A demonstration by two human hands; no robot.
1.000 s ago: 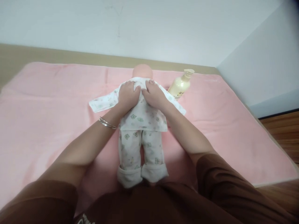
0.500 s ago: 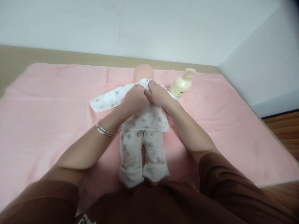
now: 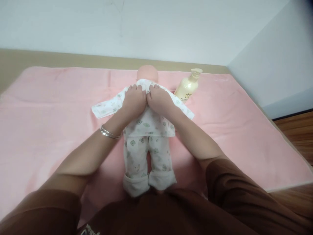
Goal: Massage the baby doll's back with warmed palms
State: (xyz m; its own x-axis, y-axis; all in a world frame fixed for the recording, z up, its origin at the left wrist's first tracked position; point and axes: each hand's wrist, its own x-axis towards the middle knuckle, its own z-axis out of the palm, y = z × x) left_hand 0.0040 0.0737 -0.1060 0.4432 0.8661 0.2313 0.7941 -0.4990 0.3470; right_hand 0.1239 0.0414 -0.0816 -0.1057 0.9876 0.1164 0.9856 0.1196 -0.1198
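Observation:
A doll with a bare round head [image 3: 147, 73] lies on its back, its head at the far end. It wears a white long-sleeved baby shirt [image 3: 146, 125] with small green prints and matching trousers [image 3: 135, 156] with turned-up cuffs. My left hand [image 3: 135, 99] rests on the left of the shirt's upper chest, fingers laid over the cloth. Beside it, my right hand [image 3: 160, 98] lies on the right of the chest in the same way, the thumbs close together. Both hands look open; the fingertips are partly hidden. The shirt's sleeves spread out to both sides.
A pale yellow pump bottle [image 3: 187, 86] leans or lies at the right of the doll's head, near the right sleeve. Pink blanket [image 3: 61, 114] covers the tabletop. A white wall [image 3: 171, 29] stands behind, and wooden floor [image 3: 300, 137] shows at the right.
My hands have let the pinched shirt collar down and moved slightly apart, now lying on the chest. The collar lies flatter, and more of the right sleeve shows.

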